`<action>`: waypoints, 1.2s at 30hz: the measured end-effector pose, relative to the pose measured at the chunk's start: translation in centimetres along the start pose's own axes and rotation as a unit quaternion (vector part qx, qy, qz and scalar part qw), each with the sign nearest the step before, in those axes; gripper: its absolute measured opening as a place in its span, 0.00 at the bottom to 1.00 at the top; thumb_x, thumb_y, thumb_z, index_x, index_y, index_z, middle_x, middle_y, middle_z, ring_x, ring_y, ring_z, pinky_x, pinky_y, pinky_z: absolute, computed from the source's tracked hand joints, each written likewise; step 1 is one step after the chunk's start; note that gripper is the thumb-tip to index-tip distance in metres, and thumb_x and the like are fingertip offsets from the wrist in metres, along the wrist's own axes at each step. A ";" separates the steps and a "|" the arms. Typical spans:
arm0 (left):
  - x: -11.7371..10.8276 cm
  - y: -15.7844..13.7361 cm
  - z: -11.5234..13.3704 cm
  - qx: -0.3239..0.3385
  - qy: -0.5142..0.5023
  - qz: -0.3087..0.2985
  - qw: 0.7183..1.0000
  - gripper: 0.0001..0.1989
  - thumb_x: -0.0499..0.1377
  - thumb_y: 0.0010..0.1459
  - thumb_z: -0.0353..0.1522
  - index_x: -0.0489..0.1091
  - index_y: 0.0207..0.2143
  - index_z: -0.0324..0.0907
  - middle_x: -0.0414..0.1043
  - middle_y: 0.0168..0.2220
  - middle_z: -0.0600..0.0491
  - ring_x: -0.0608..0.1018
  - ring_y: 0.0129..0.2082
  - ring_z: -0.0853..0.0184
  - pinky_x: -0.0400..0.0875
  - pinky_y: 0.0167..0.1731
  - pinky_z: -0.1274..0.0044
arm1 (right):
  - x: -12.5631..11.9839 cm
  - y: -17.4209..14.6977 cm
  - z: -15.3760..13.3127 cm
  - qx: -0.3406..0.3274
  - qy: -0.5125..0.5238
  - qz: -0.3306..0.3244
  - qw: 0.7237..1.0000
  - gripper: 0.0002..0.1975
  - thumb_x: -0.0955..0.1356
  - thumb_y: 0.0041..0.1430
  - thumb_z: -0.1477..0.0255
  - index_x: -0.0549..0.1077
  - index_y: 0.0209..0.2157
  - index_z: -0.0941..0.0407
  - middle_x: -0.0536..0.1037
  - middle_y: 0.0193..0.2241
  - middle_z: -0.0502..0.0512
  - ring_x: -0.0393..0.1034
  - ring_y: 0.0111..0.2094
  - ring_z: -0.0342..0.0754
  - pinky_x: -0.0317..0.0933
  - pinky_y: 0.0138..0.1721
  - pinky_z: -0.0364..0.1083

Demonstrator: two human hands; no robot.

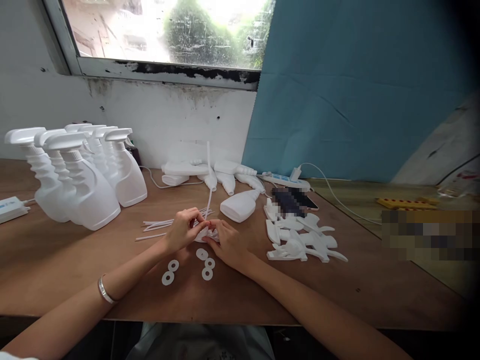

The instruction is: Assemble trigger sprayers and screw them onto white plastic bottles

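Note:
My left hand (184,227) pinches the lower end of a thin white dip tube (209,175), which stands nearly upright. Fingers of my right hand (228,242) close around a white spray trigger head (202,235), mostly hidden between both hands. The tube's lower end meets the head there; how far it goes in I cannot tell. Just in front of my hands lie several flat white washers (207,273). More loose dip tubes (159,225) are by my left hand, and a pile of white trigger heads (300,235) lies to the right of my right hand.
Assembled white spray bottles (93,195) stand at the left. Bottles without heads (240,205) lie along the wall. A power strip (287,180), its cable and a dark phone (309,200) are at the back right. A white box (13,207) sits at the left edge.

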State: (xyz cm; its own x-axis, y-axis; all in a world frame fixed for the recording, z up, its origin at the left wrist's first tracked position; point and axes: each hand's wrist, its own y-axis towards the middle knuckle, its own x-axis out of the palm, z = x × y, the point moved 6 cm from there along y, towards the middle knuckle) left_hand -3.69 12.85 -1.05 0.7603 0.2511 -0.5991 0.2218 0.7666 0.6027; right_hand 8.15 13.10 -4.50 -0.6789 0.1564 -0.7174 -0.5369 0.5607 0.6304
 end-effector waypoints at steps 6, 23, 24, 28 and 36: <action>0.2 -0.2 -0.2 0.003 0.005 0.009 1.000 0.12 0.55 0.54 0.32 0.62 0.20 0.38 0.60 0.20 0.57 0.61 0.21 0.74 0.56 0.24 0.80 | -0.1 0.1 -0.1 0.005 0.009 -0.001 1.000 0.10 0.65 0.55 0.72 0.62 0.40 0.56 0.72 0.34 0.55 0.67 0.36 0.50 0.63 0.36 0.48; 0.4 -0.4 -1.0 -0.018 -0.049 -0.030 0.998 0.13 0.54 0.55 0.35 0.62 0.20 0.38 0.59 0.21 0.57 0.61 0.22 0.73 0.57 0.23 0.80 | 0.0 0.1 -0.1 0.005 0.018 0.002 1.000 0.09 0.64 0.56 0.71 0.63 0.40 0.55 0.72 0.34 0.54 0.67 0.37 0.50 0.63 0.36 0.49; 0.4 -0.4 -1.1 -0.022 -0.053 -0.035 0.998 0.13 0.54 0.55 0.36 0.63 0.21 0.38 0.60 0.21 0.56 0.61 0.22 0.73 0.57 0.23 0.80 | 0.0 0.0 -0.1 0.005 0.019 0.002 1.000 0.09 0.64 0.56 0.71 0.63 0.40 0.55 0.72 0.34 0.54 0.66 0.37 0.50 0.63 0.36 0.49; -0.5 0.0 -1.9 -0.059 -0.082 -0.044 0.994 0.12 0.54 0.54 0.39 0.64 0.34 0.38 0.63 0.25 0.57 0.62 0.22 0.73 0.59 0.23 0.81 | -0.1 0.0 -0.1 -0.002 0.015 -0.005 1.000 0.11 0.64 0.56 0.72 0.62 0.43 0.56 0.72 0.35 0.55 0.65 0.37 0.51 0.63 0.37 0.49; -1.7 0.3 -4.6 -0.114 0.059 -0.141 0.982 0.13 0.50 0.54 0.38 0.67 0.25 0.39 0.68 0.25 0.54 0.68 0.25 0.69 0.60 0.25 0.79 | -0.1 0.0 -0.2 -0.008 -0.002 -0.010 1.000 0.11 0.63 0.57 0.73 0.64 0.43 0.56 0.73 0.37 0.56 0.66 0.38 0.51 0.62 0.38 0.50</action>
State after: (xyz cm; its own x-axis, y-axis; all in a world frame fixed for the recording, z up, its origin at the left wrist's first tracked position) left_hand -7.69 15.38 -2.31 0.6092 0.0659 -0.7903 0.2612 0.9243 0.2784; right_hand 8.10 12.90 -4.37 -0.6667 0.1483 -0.7304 -0.5580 0.5504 0.6211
